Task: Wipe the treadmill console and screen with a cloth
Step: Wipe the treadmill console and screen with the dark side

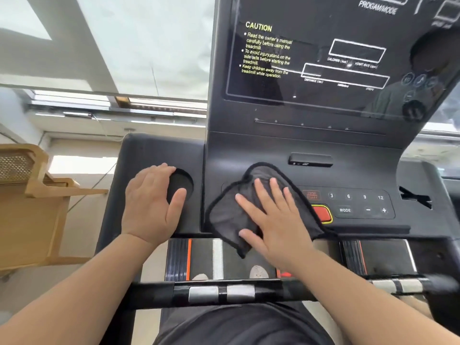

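A dark grey cloth [229, 217] lies spread on the black treadmill console [361, 170], left of the button panel [358, 204]. My right hand [273, 220] presses flat on the cloth with fingers spread, and the cloth's lower corner hangs over the console's front edge. On the left wing of the console my left hand [151, 202] rests flat beside the round cup holder [181, 185], fingers slightly apart, holding nothing. Above stands the glossy black screen [336, 53] with yellow caution text and white display boxes.
A red safety key [322, 214] peeks out just right of the cloth. A handlebar with silver pulse sensors [221, 293] crosses below my arms. A wooden chair [32, 202] stands at the left. The treadmill belt [214, 257] and shoes show beneath the console.
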Tool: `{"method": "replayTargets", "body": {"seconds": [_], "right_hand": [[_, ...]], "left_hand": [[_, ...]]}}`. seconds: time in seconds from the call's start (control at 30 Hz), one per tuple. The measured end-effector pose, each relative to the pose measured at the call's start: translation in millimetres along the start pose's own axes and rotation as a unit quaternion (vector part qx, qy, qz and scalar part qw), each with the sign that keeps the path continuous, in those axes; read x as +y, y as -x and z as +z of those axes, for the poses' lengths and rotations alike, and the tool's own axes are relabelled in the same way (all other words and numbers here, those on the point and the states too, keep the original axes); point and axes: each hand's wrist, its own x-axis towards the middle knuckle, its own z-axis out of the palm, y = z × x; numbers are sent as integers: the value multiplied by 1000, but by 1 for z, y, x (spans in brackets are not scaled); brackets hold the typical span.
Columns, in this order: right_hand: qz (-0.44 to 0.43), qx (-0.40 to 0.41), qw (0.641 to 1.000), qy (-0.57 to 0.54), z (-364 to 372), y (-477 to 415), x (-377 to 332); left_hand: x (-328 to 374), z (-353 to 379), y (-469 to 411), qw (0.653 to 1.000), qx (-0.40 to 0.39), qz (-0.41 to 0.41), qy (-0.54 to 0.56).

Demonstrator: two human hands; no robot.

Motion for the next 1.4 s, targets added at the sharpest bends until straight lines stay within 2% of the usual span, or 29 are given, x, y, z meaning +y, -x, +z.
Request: {"method": "replayTargets", "body": {"seconds": [0.1, 0.17, 0.23, 0.3, 0.43, 0.5, 0.67, 0.8, 0.9, 1.07, 1.17, 1.3, 1.4], "right_hand": [[140, 21, 989, -29, -5, -10, 2], [180, 30, 983, -31, -6, -23, -22], [136, 29, 990, -12, -3, -32, -53], [49, 27, 998, 9, 1, -38, -76], [-48, 39, 998, 18, 7, -39, -70], [-45, 39, 998, 25, 8, -31, -46], [61, 10, 998, 21, -5, -13, 15], [56, -6, 998, 12, -10, -16, 20], [28, -9, 1000, 10, -15, -32, 8], [-97, -8, 995, -4, -22, -70, -13], [-150, -21, 988, -2, -17, -57, 6], [-141, -12, 990, 15, -12, -24, 62], [-126, -7, 992, -4, -14, -25, 74]], "left_hand": [[1, 0, 1, 1000, -1, -1, -2], [1, -1, 1, 1000, 0, 0, -1], [1, -1, 1, 1000, -1, 3, -5], [0, -1, 1, 1000, -1, 6, -10], [-1, 2, 0, 1000, -4, 5, -11], [-2, 2, 0, 1000, -3, 5, -9], [0, -1, 1, 1000, -2, -2, -10], [3, -2, 0, 1000, -10, -14, -20], [4, -1, -1, 999, -13, -14, -27], [3, 1, -3, 999, -11, -12, -41], [4, 1, -4, 999, -13, -18, -46], [8, 1, -4, 998, -16, -23, -63], [12, 1, -7, 993, -38, -37, -105]]}}
